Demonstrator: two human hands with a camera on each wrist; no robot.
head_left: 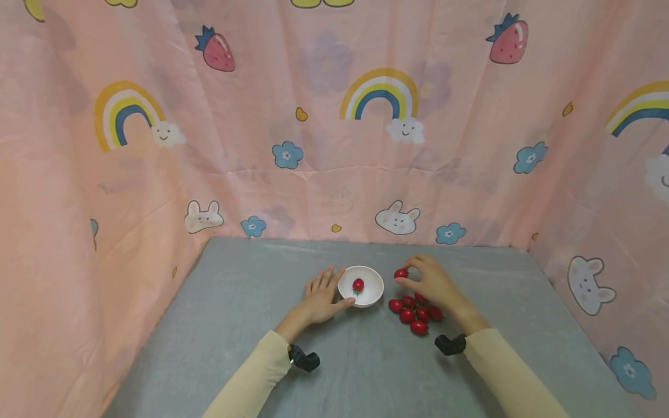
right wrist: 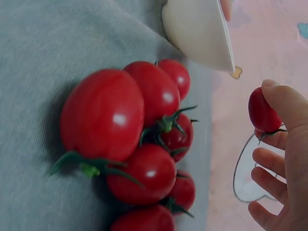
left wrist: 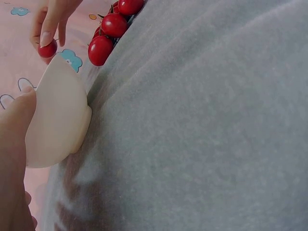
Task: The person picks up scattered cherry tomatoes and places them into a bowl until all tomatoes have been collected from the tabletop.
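Note:
My right hand pinches a red cherry tomato between thumb and fingertips, lifted just right of a small white bowl. The other fingers of that hand are loosely bent. A single cherry tomato with a green stem lies inside the bowl. At the bowl's left side rests my left hand, its fingers straight and spread. Its thumb touches the near rim, as the left wrist view also shows. Below the right hand, several cherry tomatoes with green stems sit clustered on the table.
A grey cloth covers the table. Behind it and at both sides hangs a pink curtain printed with rainbows, rabbits and flowers. Black bands are strapped on both wrists, over cream sleeves.

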